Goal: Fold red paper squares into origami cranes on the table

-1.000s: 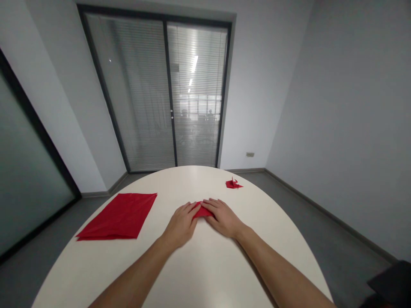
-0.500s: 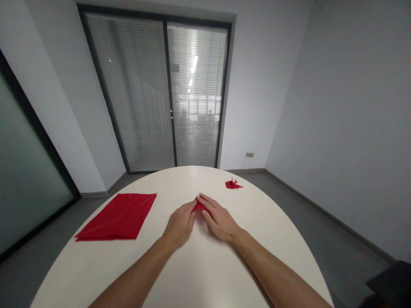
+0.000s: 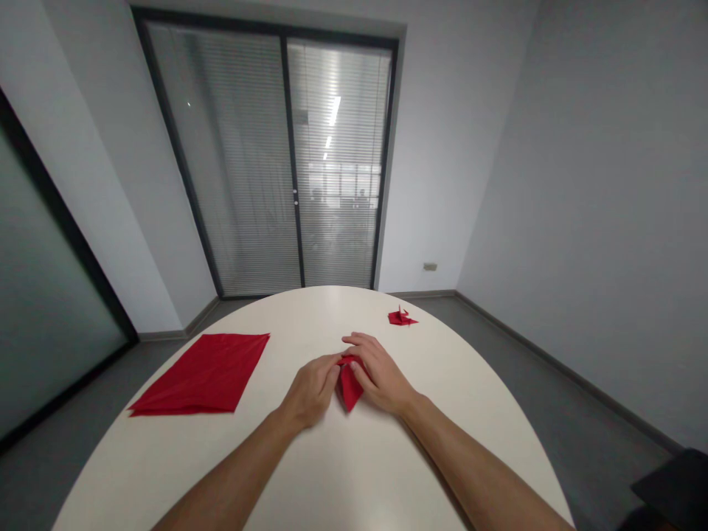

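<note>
A small folded piece of red paper (image 3: pixel 348 387) lies on the white round table (image 3: pixel 354 472) between my two hands. My left hand (image 3: pixel 310 391) has its fingers curled and pinches the paper's left edge. My right hand (image 3: pixel 377 372) curls over the paper's top and right side, fingertips pressed on it. Part of the paper is hidden under my right fingers.
A stack of flat red paper sheets (image 3: pixel 206 371) lies at the table's left. A small finished red origami figure (image 3: pixel 401 318) sits at the far right of the table. Beyond the table are glass doors with blinds (image 3: pixel 287 162) and grey walls.
The red paper has come out from under my hands and now shows as a pointed flap toward me. My right hand curled and shifted slightly back; my left fingers closed on the paper's edge.
</note>
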{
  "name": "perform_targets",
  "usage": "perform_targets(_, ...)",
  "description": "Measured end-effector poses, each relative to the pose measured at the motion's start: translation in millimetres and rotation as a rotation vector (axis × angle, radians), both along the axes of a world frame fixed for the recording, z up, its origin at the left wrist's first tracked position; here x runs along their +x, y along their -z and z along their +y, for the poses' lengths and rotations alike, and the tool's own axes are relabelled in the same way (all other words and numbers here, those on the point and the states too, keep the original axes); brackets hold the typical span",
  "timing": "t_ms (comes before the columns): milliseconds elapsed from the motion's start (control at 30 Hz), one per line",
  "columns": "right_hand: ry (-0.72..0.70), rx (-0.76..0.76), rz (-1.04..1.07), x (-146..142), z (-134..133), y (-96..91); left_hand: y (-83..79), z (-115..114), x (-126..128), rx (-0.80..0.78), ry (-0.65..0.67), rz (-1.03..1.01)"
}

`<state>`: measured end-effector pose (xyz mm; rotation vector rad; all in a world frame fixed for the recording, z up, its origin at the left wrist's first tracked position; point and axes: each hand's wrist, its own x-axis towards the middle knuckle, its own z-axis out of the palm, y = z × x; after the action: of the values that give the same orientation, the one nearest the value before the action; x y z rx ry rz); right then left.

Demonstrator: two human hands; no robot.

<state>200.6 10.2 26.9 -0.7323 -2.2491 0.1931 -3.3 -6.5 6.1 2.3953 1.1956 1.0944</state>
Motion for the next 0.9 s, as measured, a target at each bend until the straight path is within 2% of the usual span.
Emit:
perform_targets(100,0.043,0.039,-0.003,0.5,0.9,0.6,-1.7,-1.7,-0.6,0.019,0.022,0.023)
perform_targets(200,0.061,0.083,-0.015,1.4,2.4,2.3,-3.5,-3.1,1.7,0.032,-0.01,0.075)
perform_targets(367,0.008,0.201,-0.048,3.2,5.0,3.5,0.2,4.0,3.0,0.106,-0.034,0.072)
perform_targets(467,-0.022,0.21,-0.087,2.2,5.4,2.7,5.6,11.9,-1.1,0.166,-0.083,0.081)
perform_targets(600,-0.061,0.183,-0.163,-0.2,6.3,3.4,11.2,14.4,-4.2,0.077,-0.127,0.203)
perform_targets(767,-0.028,0.034,-0.262,4.2,7.2,6.2,10.4,4.5,-0.9,-0.073,-0.042,0.347)
perform_targets(900,0.019,-0.108,-0.297,9.4,4.7,4.6,5.7,0.7,0.7,-0.047,-0.004,0.383)
